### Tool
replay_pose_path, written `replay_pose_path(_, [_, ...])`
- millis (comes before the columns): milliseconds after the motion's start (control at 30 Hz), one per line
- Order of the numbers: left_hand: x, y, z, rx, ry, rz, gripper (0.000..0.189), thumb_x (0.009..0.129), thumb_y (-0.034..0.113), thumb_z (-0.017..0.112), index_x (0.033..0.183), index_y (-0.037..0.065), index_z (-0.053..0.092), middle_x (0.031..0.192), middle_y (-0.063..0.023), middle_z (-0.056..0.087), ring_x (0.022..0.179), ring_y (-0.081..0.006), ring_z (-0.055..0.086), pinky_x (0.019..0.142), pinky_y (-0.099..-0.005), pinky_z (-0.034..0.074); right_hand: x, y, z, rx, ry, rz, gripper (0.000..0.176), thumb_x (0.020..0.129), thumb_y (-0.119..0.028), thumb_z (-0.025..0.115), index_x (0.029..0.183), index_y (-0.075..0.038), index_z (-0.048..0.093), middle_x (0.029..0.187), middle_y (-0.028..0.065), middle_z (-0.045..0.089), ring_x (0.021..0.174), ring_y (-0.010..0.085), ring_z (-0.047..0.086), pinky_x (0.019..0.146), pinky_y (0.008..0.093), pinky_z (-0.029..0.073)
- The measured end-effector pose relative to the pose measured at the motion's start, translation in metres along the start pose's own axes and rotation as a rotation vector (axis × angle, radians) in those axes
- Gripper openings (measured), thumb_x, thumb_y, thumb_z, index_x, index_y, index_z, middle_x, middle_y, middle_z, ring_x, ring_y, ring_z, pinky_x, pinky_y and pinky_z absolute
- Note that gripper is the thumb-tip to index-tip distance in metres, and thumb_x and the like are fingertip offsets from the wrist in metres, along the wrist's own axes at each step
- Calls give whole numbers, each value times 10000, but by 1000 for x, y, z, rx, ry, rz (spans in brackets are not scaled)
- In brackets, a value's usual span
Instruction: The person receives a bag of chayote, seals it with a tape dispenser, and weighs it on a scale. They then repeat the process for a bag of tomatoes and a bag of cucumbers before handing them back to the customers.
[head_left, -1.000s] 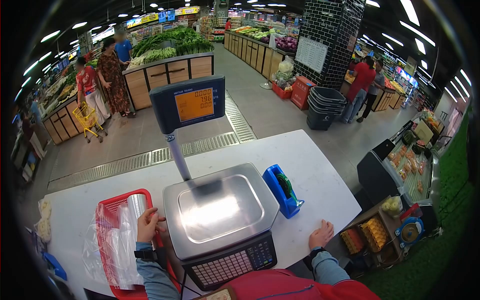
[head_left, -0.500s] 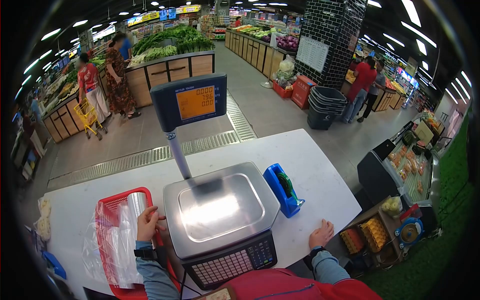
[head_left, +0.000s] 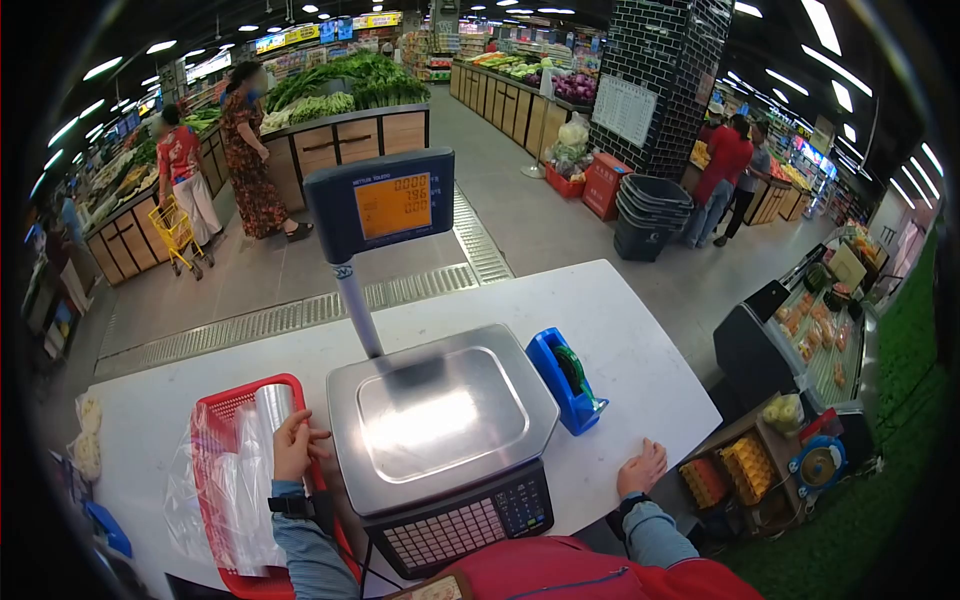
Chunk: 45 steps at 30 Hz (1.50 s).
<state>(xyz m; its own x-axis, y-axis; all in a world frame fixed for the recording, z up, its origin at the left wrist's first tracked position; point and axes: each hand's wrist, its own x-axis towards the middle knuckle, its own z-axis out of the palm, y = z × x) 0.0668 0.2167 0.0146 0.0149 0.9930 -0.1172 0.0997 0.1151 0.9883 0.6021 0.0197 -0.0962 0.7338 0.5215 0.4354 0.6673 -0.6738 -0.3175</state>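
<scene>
My left hand (head_left: 296,445) rests at the right rim of a red basket (head_left: 205,480), fingers apart and holding nothing. Inside that basket are a roll of clear plastic bags (head_left: 273,402) and loose clear bags (head_left: 240,480). Just right of the hand is a weighing scale with a bare steel platter (head_left: 445,415), a keypad (head_left: 445,535) and a lit orange display (head_left: 395,205) on a post. My right hand (head_left: 642,468) lies on the white counter (head_left: 640,350) near its right edge, fingers loosely bent, nothing in them. A blue tape dispenser (head_left: 566,385) with green tape stands beside the platter.
Below the counter's right edge are yellow trays (head_left: 748,468) and a blue round-faced device (head_left: 822,465). Ahead stand a vegetable display (head_left: 345,95), stacked dark bins (head_left: 650,215) and a tiled pillar (head_left: 660,90). Several people are in the aisles, one beside a yellow cart (head_left: 177,235).
At the left, a person in a patterned dress has straightened up and shifted slightly right. The person by the yellow cart has moved a little. Both my hands stay in place.
</scene>
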Motion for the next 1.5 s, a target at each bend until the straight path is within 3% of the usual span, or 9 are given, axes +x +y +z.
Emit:
replay_pose_path(300, [-1,1,-1,-78,67,31,485,749,-60,309,1217,10,413,921,-194,627,546,-199,629,434,-218,436,17,26,4,163,-183,63,412,708,-48,550,1116,-85,505,1179,154,409,1149,319,358,977,431,283])
replay_pose_path(367, [-1,1,0,-73,58,15,483,746,-44,323,1214,20,424,922,-167,638,549,-182,631,373,-183,375,26,39,6,517,-89,49,330,730,-56,576,1057,-70,537,1054,141,507,1017,259,489,867,382,400])
replay_pose_path(500, [0,1,1,-45,55,4,359,834,31,386,1187,22,448,876,-147,645,537,-167,623,374,-185,375,48,38,-18,724,-98,166,193,762,-63,581,949,-20,560,805,97,578,743,176,575,683,301,473])
replay_pose_path(600, [0,-3,-2,-47,49,9,303,883,108,428,1174,33,464,846,-132,648,527,-155,618,372,-184,373,61,35,-32,964,-40,238,102,817,-66,515,741,1,532,569,23,514,466,101,506,469,231,437])
replay_pose_path(800, [0,-1,0,-49,57,0,287,891,134,446,1161,43,477,829,-124,647,521,-148,615,371,-182,374,68,16,-67,884,6,382,264,886,-169,438,689,-14,518,506,-4,427,369,79,375,366,234,336])
replay_pose_path(1100, [-1,1,1,-24,56,12,280,892,135,447,1152,39,486,823,-132,645,521,-147,615,362,-175,366,66,18,-62,808,-39,397,420,892,-256,483,538,-29,467,482,-40,315,506,47,277,465,254,189])
replay_pose_path(1233, [-1,0,1,-31,60,9,279,893,133,446,1151,35,487,821,-133,645,521,-148,614,362,-176,367,58,24,-50,799,-117,342,426,898,-333,467,568,-65,492,457,-45,311,357,55,280,325,222,215])
replay_pose_path(1433, [-1,0,1,-38,59,5,279,892,131,447,1151,37,489,823,-129,646,522,-151,616,370,-179,378,13,13,-15,1006,-753,714,312,895,-317,469,769,-43,549,460,-56,289,348,55,253,323,231,199])
replay_pose_path(1500, [-1,0,1,-35,57,5,279,892,131,446,1151,37,489,824,-129,646,522,-151,616,371,-180,381,12,9,-12,948,-628,619,296,898,-296,463,782,-35,542,471,-51,286,347,59,248,328,235,204])
